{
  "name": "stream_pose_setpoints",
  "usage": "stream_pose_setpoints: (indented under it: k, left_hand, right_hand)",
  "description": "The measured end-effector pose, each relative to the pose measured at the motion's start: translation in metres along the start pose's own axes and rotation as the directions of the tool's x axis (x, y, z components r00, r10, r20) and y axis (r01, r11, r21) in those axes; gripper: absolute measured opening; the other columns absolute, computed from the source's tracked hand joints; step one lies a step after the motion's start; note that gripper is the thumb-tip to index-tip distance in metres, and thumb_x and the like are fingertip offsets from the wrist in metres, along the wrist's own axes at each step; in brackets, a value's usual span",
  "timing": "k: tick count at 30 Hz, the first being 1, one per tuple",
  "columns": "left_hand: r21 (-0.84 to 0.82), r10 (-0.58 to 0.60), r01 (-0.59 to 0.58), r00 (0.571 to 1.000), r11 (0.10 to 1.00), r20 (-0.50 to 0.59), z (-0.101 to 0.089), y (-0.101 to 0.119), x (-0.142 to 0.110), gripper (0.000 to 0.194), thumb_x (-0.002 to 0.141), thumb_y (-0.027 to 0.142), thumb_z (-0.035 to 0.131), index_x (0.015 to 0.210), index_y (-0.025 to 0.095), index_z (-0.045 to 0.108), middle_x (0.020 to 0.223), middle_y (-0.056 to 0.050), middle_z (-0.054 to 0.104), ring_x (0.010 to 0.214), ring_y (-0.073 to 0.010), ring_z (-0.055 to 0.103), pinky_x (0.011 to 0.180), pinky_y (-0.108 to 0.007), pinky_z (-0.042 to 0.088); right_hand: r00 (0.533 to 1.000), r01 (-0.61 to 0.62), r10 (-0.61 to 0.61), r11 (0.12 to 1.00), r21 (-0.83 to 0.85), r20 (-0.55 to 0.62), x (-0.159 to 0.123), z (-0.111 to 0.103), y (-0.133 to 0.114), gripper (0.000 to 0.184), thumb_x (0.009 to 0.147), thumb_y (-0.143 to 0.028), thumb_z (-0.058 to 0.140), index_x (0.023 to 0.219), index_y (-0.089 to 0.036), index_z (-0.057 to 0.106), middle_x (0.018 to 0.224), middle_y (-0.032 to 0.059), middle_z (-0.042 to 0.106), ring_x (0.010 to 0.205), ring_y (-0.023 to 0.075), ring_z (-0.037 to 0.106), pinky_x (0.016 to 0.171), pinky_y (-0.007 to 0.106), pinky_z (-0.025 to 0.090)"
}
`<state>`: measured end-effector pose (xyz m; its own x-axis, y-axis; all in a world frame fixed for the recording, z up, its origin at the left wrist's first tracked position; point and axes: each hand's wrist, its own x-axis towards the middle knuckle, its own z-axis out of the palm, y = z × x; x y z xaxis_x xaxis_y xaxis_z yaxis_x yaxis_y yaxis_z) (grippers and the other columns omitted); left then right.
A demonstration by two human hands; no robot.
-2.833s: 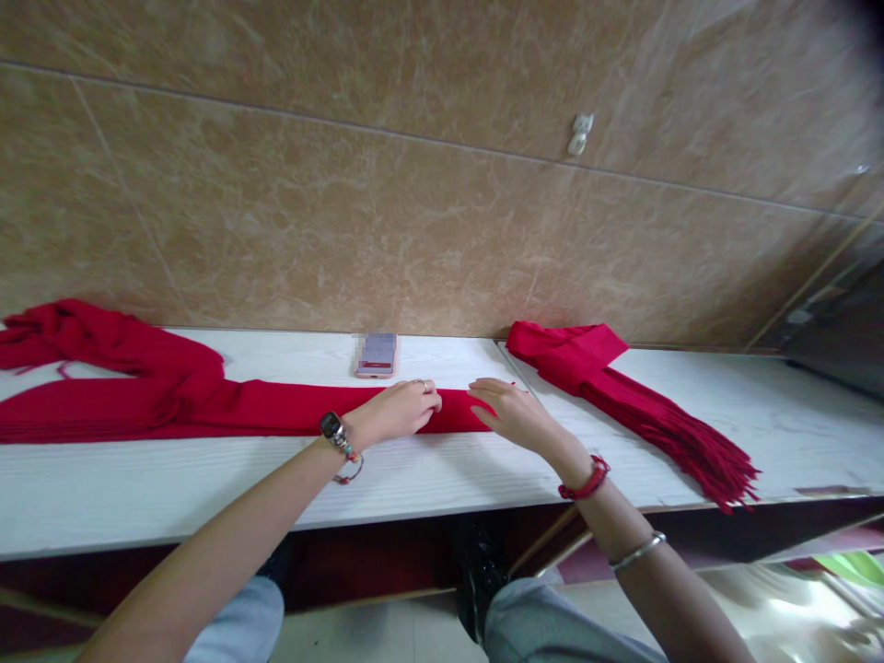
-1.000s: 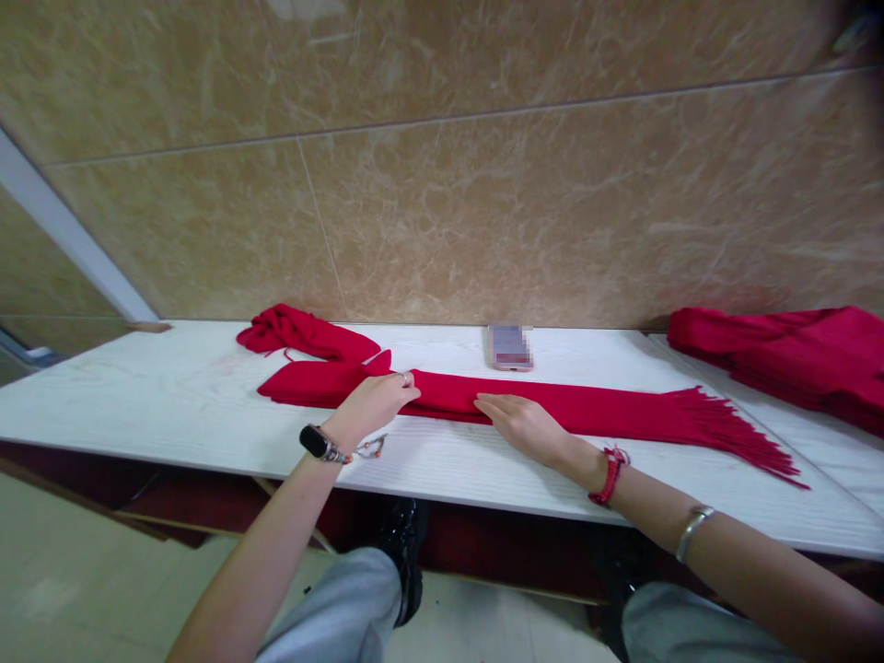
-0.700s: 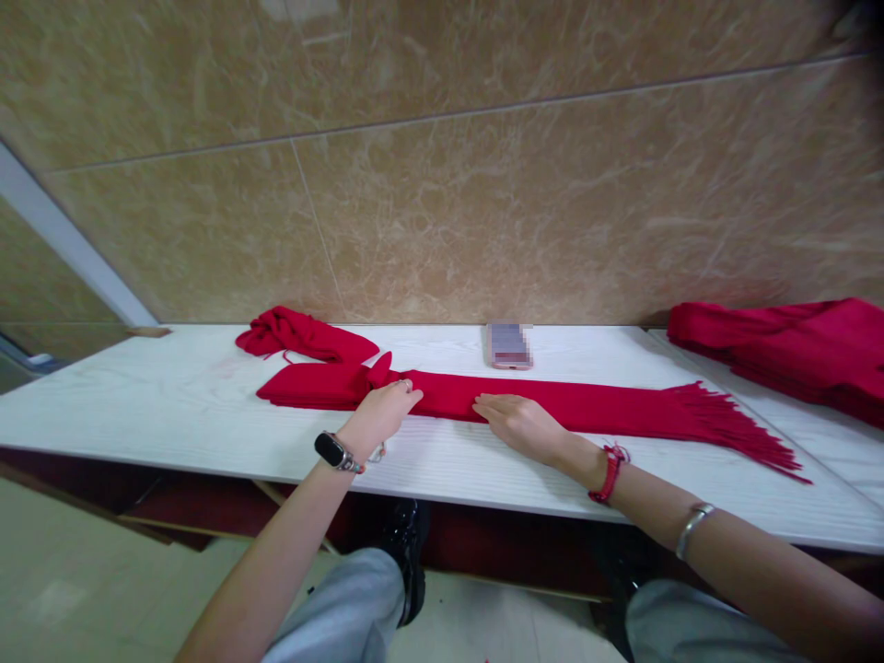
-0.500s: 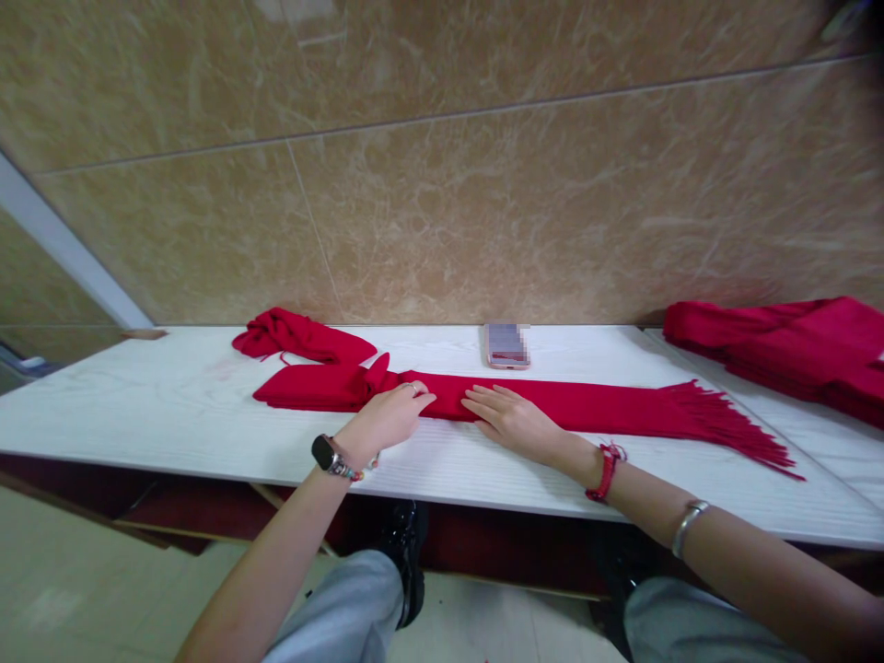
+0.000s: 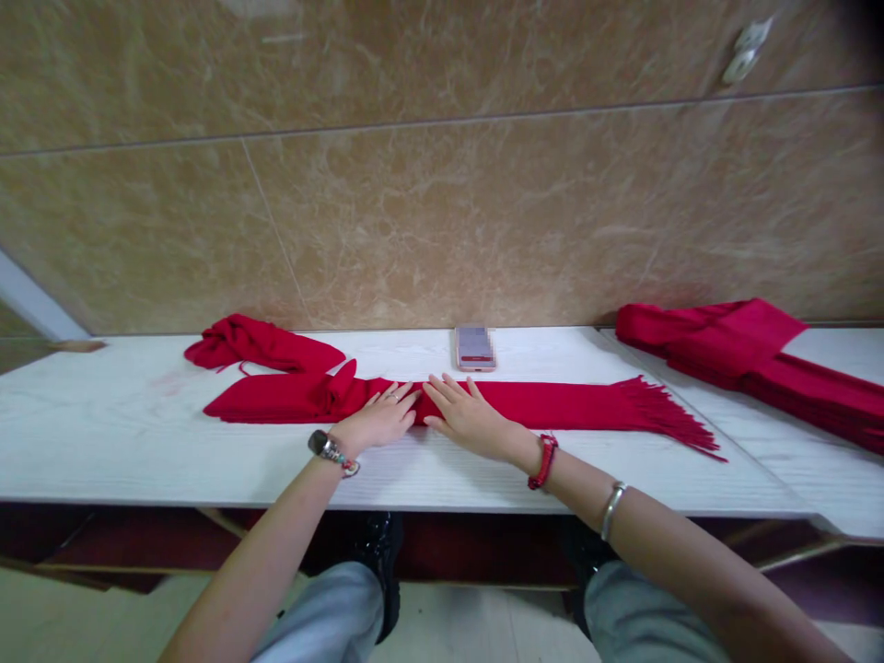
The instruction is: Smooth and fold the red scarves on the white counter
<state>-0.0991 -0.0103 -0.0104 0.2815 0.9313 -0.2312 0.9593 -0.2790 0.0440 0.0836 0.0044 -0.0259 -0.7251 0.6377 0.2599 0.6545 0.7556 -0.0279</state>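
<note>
A long red scarf (image 5: 552, 405) lies folded lengthwise across the white table, its fringe spread at the right end. Toward its left part the cloth bunches up in a small raised fold. My left hand (image 5: 383, 416) rests on the scarf just right of that bunch, fingers spread. Close beside it, my right hand (image 5: 473, 419) lies flat on the cloth with its fingers stretched out. The two hands' fingertips are nearly together. Behind the scarf's left end sits a crumpled red cloth (image 5: 266, 345), close against it.
A phone (image 5: 475, 349) lies behind the scarf near the tiled wall (image 5: 442, 221). On the right, more folded red scarves (image 5: 718, 345) lie across a seam in the white tabletop (image 5: 103, 433). A small white fixture (image 5: 748, 51) is on the wall.
My left hand's fingers have uncurled and now lie spread on the scarf. My right hand has come closer to the left. The view has shifted to the right.
</note>
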Motion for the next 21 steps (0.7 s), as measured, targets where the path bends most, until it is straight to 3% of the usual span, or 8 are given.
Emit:
stream_pose_setpoints:
  k: [4,9,15,21]
  left_hand:
    - [-0.015,-0.107,0.108,0.994,0.994,0.024,0.000,-0.004,0.009,0.059,0.090,0.039,0.019,0.143,0.012,0.011,0.149,-0.010,0.000,0.136,-0.0253,-0.002,0.108,-0.044,0.010]
    - [-0.012,-0.120,0.121,0.991,0.993,0.059,0.005,-0.012,0.016,0.063,0.089,0.042,0.019,0.143,0.013,0.007,0.149,-0.009,-0.001,0.136,-0.0239,-0.004,0.108,-0.043,0.009]
    - [0.040,-0.124,0.121,0.988,0.992,0.097,-0.003,-0.009,0.016,0.064,0.086,0.037,0.022,0.143,0.011,0.009,0.149,-0.010,0.001,0.136,-0.0212,-0.002,0.109,-0.038,0.010]
    - [0.084,-0.175,0.163,0.971,0.983,0.163,-0.025,0.003,0.014,0.068,0.081,0.035,0.031,0.142,0.011,0.015,0.148,-0.012,0.007,0.136,-0.0220,0.008,0.108,-0.035,0.016]
  right_hand:
    - [0.995,-0.070,0.068,0.997,0.023,0.078,0.006,0.001,-0.006,0.059,0.091,-0.044,0.029,0.136,-0.005,0.032,0.143,0.0181,0.028,0.132,0.0321,0.022,0.102,0.056,0.022]
    - [0.989,-0.101,0.098,0.995,0.025,0.110,-0.006,0.000,0.002,0.061,0.091,-0.045,0.028,0.135,-0.003,0.031,0.143,0.0184,0.026,0.132,0.0310,0.020,0.104,0.055,0.020]
    - [0.981,-0.167,0.173,0.983,-0.077,0.091,-0.051,-0.005,0.043,0.062,0.091,-0.046,0.027,0.136,-0.004,0.031,0.143,0.0199,0.026,0.132,0.0315,0.022,0.101,0.057,0.023]
    - [0.962,-0.254,0.272,0.932,-0.258,0.035,-0.117,-0.010,0.099,0.060,0.091,-0.045,0.026,0.134,-0.004,0.035,0.140,0.0234,0.031,0.130,0.0325,0.026,0.097,0.056,0.031]
